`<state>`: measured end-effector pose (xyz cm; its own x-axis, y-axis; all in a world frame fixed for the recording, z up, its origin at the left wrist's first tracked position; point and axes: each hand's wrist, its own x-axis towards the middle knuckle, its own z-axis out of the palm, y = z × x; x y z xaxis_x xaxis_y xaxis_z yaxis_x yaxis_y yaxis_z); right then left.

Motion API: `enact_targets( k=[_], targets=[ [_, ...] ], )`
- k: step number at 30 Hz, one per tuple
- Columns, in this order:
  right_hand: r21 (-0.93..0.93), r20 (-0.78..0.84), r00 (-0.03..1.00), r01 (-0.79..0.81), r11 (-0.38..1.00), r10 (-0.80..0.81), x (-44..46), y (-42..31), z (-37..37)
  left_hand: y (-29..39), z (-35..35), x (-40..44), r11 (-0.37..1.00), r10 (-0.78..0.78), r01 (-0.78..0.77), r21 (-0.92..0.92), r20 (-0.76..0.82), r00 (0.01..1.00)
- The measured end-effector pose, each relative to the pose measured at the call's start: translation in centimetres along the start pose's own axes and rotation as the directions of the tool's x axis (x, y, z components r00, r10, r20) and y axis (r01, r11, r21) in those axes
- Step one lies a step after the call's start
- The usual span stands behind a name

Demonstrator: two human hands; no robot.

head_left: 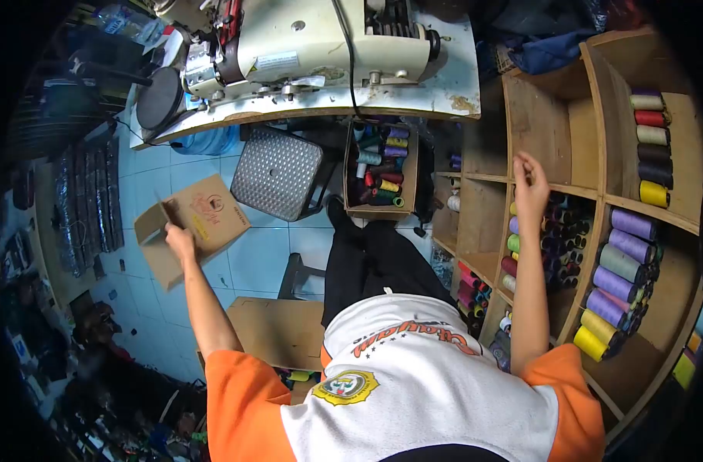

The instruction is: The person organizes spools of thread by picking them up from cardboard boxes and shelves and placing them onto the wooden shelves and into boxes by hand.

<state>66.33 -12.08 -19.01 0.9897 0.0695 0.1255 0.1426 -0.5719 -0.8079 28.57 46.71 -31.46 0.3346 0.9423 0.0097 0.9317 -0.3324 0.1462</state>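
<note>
My left hand [180, 240] is closed on the flap edge of a brown cardboard box [217, 212], which has red and yellow print and hangs or rests over the tiled floor at the left. On the right, my right hand [531, 185] is raised in front of the wooden shelf [548, 127], its fingers bent together near the tips; whether anything small is between them cannot be made out. Below and beside that hand, thread spools [555, 239] in several colours fill a compartment. Purple, grey and yellow spools [629, 235] lie in the compartment to its right.
A sewing machine [313, 38] stands on a white table [463, 77] ahead. Under its edge are a grey stool [277, 173] and a box of spools [381, 209]. Another cardboard box [278, 331] lies near my left side. More spools [653, 150] stand in the upper right compartment.
</note>
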Motion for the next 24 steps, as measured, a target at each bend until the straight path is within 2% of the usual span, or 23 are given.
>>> enact_targets(
  k=[1, 5, 6, 7, 9, 11, 13, 15, 19, 20, 21, 22, 24],
  targets=[
    [-0.026, 0.024, 1.000, -0.017, 1.000, 0.017, -1.3, 0.8, 0.1, -1.3, 0.5, 0.7, 0.997, -0.075, 0.075, 0.004, -0.001, 0.997],
    [-0.028, 0.158, 0.981, -0.110, 0.993, 0.113, -6.6, 3.8, 2.4, -10.0, 4.9, 3.2, 0.995, -0.079, 0.082, 0.054, -0.041, 0.996],
    [-0.038, 0.191, 0.958, -0.210, 0.977, 0.213, -8.0, 4.2, 3.4, -11.0, 6.2, 3.2, 0.995, -0.082, 0.084, 0.049, -0.042, 0.996],
    [-0.095, 0.235, 0.954, -0.169, 0.981, 0.187, -9.2, 5.2, 4.2, -11.3, 7.3, 3.2, 0.995, -0.084, 0.086, 0.047, -0.040, 0.996],
    [-0.094, 0.302, 0.915, -0.249, 0.964, 0.266, -11.4, 6.8, 6.4, -10.7, 10.1, 1.7, 0.993, -0.105, 0.108, 0.042, -0.062, 0.993],
    [-0.268, 0.411, 0.869, -0.174, 0.948, 0.276, -12.3, 5.1, 8.6, -11.6, 14.7, 0.2, 0.997, -0.071, 0.072, 0.004, -0.056, 0.996],
    [-0.289, 0.480, 0.834, -0.143, 0.947, 0.273, -13.2, 6.9, 10.3, -16.3, 23.0, -0.6, 0.982, -0.120, 0.108, 0.153, 0.072, 0.990],
    [-0.302, 0.545, 0.795, -0.108, 0.947, 0.265, -13.8, 8.4, 11.7, -14.4, 26.8, -2.8, 0.993, -0.119, 0.118, 0.030, 0.045, 0.992],
    [-0.238, 0.574, 0.775, -0.151, 0.960, 0.264, -14.7, 15.1, 12.8, -12.9, 33.7, -6.5, 0.983, -0.182, 0.179, 0.036, 0.138, 0.974],
    [-0.182, 0.572, 0.765, -0.233, 0.955, 0.296, -15.0, 16.2, 12.8, -13.0, 34.8, -7.5, 0.980, -0.198, 0.199, 0.013, 0.149, 0.969],
    [-0.202, 0.578, 0.747, -0.259, 0.945, 0.328, -15.1, 16.6, 13.0, -13.4, 35.6, -8.8, 0.975, -0.217, 0.221, -0.006, 0.162, 0.963],
    [-0.220, 0.581, 0.731, -0.282, 0.934, 0.358, -15.0, 16.9, 13.2, -13.5, 36.3, -9.4, 0.977, -0.200, 0.214, -0.002, 0.347, 0.916],
    [-0.223, 0.611, 0.707, -0.278, 0.934, 0.356, -15.1, 18.0, 14.0, -13.3, 38.2, -11.0, 0.971, -0.237, 0.233, 0.055, 0.341, 0.909]
  ],
)
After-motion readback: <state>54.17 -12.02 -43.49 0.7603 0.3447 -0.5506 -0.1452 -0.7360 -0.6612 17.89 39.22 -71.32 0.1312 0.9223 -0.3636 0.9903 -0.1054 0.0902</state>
